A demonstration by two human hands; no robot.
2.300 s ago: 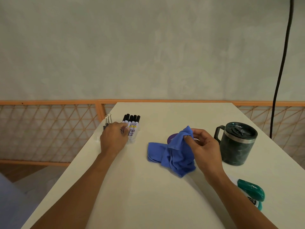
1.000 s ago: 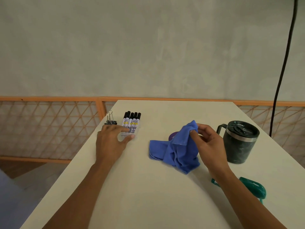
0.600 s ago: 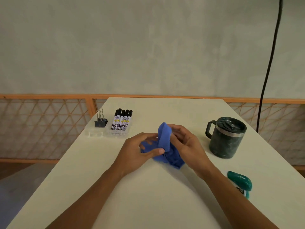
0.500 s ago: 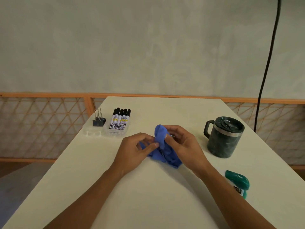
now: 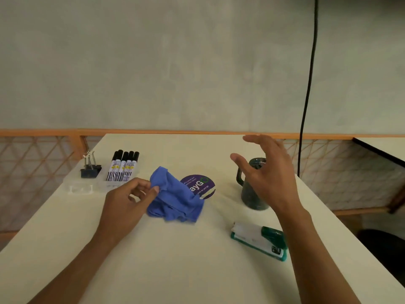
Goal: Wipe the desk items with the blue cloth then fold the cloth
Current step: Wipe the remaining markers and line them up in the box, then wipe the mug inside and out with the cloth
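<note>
Soft, even, rather dim light with a grey-green cast; its source cannot be told. Shadows are faint, just thin ones under the cloth point(image 5: 175, 198) and stapler point(image 5: 258, 239). The right hand point(image 5: 267, 174) is smeared by motion, and the mug point(image 5: 252, 199) behind it is soft. The wide lens stretches the forearms toward the bottom corners.

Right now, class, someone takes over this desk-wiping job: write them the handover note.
Left hand pinches the blue cloth at its upper edge; right hand is open, raised before the mug, holding nothing.
Cloth lies crumpled on the desk, overlapping the purple disc; markers and binder clip far left, stapler near right.
Done: which items are wiped cannot be told.
Left: finish any wiping, then fold the cloth.
</note>
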